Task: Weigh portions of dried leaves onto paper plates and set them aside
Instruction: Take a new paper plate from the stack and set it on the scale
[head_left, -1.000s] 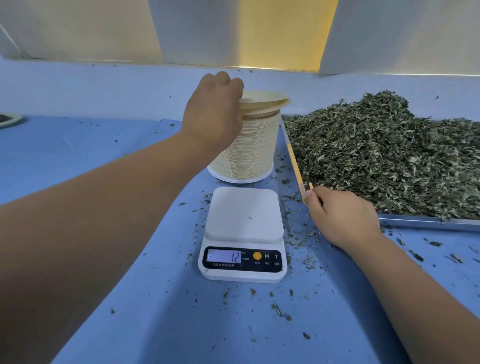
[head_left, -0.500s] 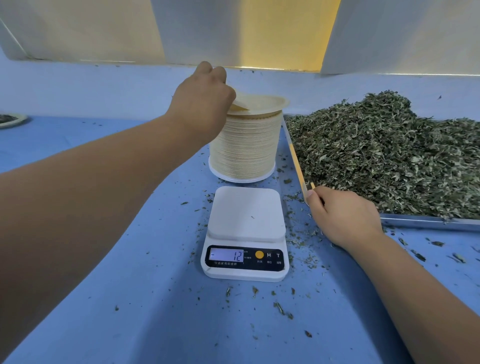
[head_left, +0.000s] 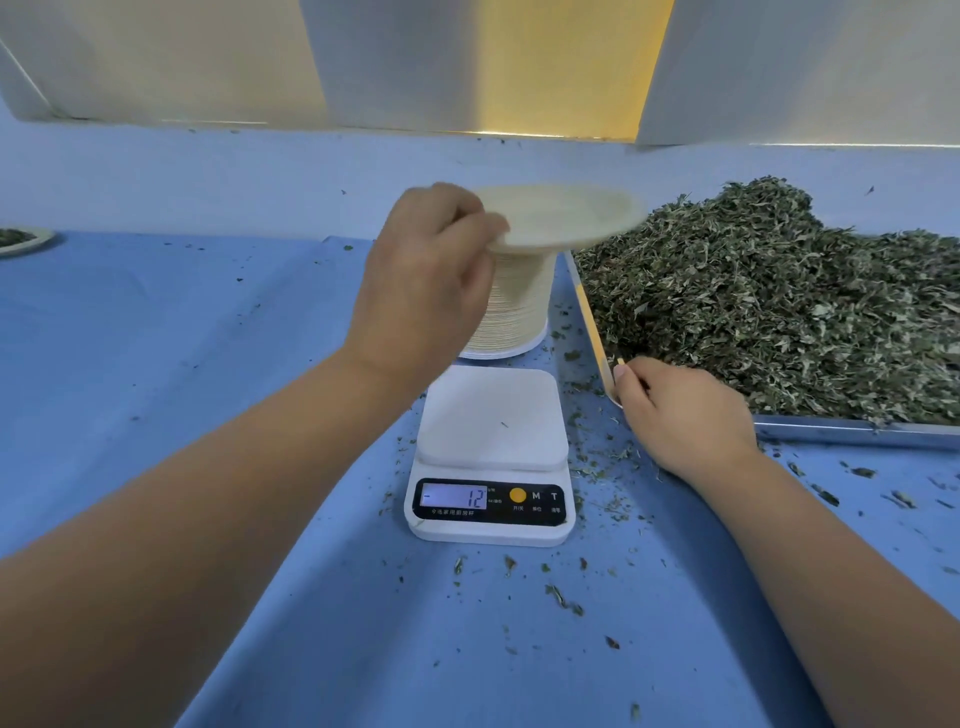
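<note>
Left hand (head_left: 431, 280) pinches one paper plate (head_left: 561, 215) by its rim, level above the plate stack (head_left: 519, 306), evidently bound for the bare kitchen scale (head_left: 491, 452) just in front; right hand (head_left: 680, 415) curls over the tray (head_left: 852, 431) corner, likely steadying it; dried leaves (head_left: 779, 301) lie heaped in the tray, this portion not yet weighed.

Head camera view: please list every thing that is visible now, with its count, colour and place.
table cover: one, blue, under everything
scale: one, white, table centre, display shows 12
plate stack: one, cream, behind the scale
paper plate: one, cream, held above the plate stack
metal tray: one, silver, right
dried leaves: one heap, green, on the metal tray
filled plate: one, pale, far left edge, partly cut off
left hand: pinches the paper plate's rim
right hand: holds the metal tray's near corner
</note>
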